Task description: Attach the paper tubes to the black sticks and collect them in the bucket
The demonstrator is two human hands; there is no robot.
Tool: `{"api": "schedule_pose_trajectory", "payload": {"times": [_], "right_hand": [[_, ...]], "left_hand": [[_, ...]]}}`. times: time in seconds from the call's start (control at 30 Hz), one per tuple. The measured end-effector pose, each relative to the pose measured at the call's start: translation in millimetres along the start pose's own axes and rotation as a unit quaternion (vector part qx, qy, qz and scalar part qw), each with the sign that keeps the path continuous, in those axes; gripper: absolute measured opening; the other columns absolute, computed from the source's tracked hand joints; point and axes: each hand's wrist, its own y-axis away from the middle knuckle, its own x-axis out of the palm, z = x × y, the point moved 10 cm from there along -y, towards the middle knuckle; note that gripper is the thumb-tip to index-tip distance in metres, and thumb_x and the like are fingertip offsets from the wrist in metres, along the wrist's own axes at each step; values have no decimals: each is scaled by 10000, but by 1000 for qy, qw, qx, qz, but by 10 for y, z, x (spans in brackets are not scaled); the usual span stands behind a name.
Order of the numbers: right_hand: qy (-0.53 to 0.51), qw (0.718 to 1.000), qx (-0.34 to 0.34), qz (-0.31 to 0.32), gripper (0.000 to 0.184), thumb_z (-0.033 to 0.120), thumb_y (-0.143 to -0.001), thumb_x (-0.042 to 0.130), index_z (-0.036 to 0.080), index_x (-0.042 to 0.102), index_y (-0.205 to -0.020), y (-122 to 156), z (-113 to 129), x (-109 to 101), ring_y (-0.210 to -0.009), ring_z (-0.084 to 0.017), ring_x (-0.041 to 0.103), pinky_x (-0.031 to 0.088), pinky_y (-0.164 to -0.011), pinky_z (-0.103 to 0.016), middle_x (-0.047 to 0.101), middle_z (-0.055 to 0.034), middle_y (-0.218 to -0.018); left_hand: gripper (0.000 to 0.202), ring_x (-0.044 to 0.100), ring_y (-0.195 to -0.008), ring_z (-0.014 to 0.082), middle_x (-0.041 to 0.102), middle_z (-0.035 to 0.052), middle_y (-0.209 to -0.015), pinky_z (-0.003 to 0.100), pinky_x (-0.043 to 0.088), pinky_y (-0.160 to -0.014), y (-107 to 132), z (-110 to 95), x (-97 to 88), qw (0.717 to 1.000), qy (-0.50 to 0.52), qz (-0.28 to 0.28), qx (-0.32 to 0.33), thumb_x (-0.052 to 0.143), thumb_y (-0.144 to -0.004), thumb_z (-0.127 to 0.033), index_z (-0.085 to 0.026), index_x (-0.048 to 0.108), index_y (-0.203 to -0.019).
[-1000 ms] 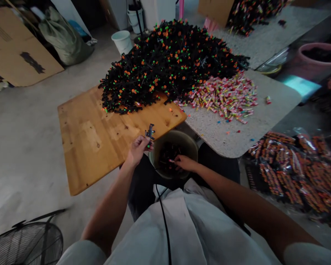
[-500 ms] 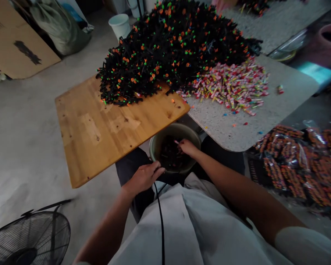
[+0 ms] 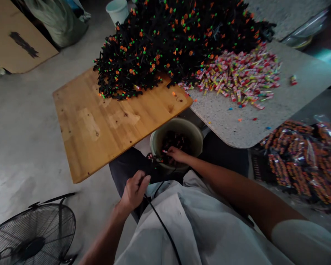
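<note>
My left hand [image 3: 134, 190] rests on my lap beside a black cable [image 3: 160, 221], fingers curled around the cable or the dark cloth; I cannot make out which. My right hand [image 3: 175, 154] reaches into a greenish bucket [image 3: 194, 129] between my knees and pinches a small pink-tipped piece among the dark pieces inside. A big heap of black plastic toys with orange and green tips [image 3: 171, 40] lies across the wooden board [image 3: 99, 125] and the speckled table [image 3: 237, 125]. Wrapped candies [image 3: 237, 77] are spread next to the heap.
Bags of packed orange items [image 3: 300, 162] lie at the right. A black floor fan [image 3: 30, 235] stands at the lower left. Cardboard [image 3: 13, 40], a sack [image 3: 55, 18] and a white bucket [image 3: 117, 9] sit on the concrete floor behind the board.
My left hand held a small black toy above the board, then dropped to my lap and drew back toward me. My right hand stayed in the bucket. The camera tilted down.
</note>
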Motion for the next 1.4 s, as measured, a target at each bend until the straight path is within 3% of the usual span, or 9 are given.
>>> {"api": "schedule_pose_trajectory", "payload": {"times": [0.17,0.47,0.67,0.87,1.0,1.1,1.2,1.3,1.4], "right_hand": [[-32,999,4,27,289,484,-1049,571,202,590,-986,-122,140,75,-557,-131,692,474,-430,-176,740,-35,-865],[4,991,9,132,183,344,-984,670,191,612,-902,142,78,382,-384,-88,527,415,-369,-199,745,9,-772],[13,992,45,114,203,354,-964,715,191,605,-911,257,57,268,-464,-126,629,448,-410,-189,700,30,-674],[-9,998,50,-27,243,387,-1028,631,193,582,-891,184,175,-287,-408,-94,565,377,-358,-171,723,2,-685],[-35,995,43,-83,222,348,-1025,623,185,577,-881,218,329,-597,-423,-99,568,397,-371,-183,730,-27,-688],[-57,994,19,-90,174,330,-987,667,189,590,-922,296,485,-629,-471,-95,593,426,-402,-180,755,-27,-760],[-89,993,-14,-81,191,345,-936,721,188,613,-962,382,645,-584,-492,-95,599,434,-415,-178,745,-15,-760],[-125,989,-29,-76,196,317,-893,747,183,636,-982,445,743,-575,-480,-98,590,426,-413,-175,713,1,-688],[-138,986,-26,-91,175,267,-850,754,186,648,-963,499,782,-630,-464,-103,576,418,-411,-179,666,26,-610]], "left_hand": [[394,373,-450,91,468,-60,-524,211,321,-468,325,360,-325,971,181,-110,-110,567,-1010,-528,-206,523,-788],[427,350,-428,63,553,-37,-572,184,304,-422,512,382,-575,946,228,-210,-95,649,-972,-545,-194,520,-766],[404,395,-452,79,485,-59,-522,190,342,-454,507,381,-628,943,227,-233,-75,636,-991,-516,-199,516,-771],[428,373,-439,80,412,-79,-489,185,338,-437,507,359,-716,932,256,-235,-104,647,-966,-541,-214,471,-755],[465,368,-435,87,403,-79,-491,219,436,-482,713,567,-831,931,257,-154,-207,694,-899,-592,-218,477,-727],[503,351,-407,89,366,-97,-479,300,553,-598,1139,878,-706,903,243,-2,-354,739,-815,-662,-223,510,-721],[563,485,-437,133,501,-55,-528,299,521,-555,1630,1152,-583,857,207,137,-451,722,-767,-755,-223,540,-746],[593,625,-565,189,649,21,-644,275,485,-542,1657,1324,-707,881,118,188,-419,674,-779,-789,-208,575,-715],[577,634,-627,194,657,34,-654,290,540,-629,1149,1243,-1061,940,34,118,-318,659,-814,-763,-201,632,-688]]}}
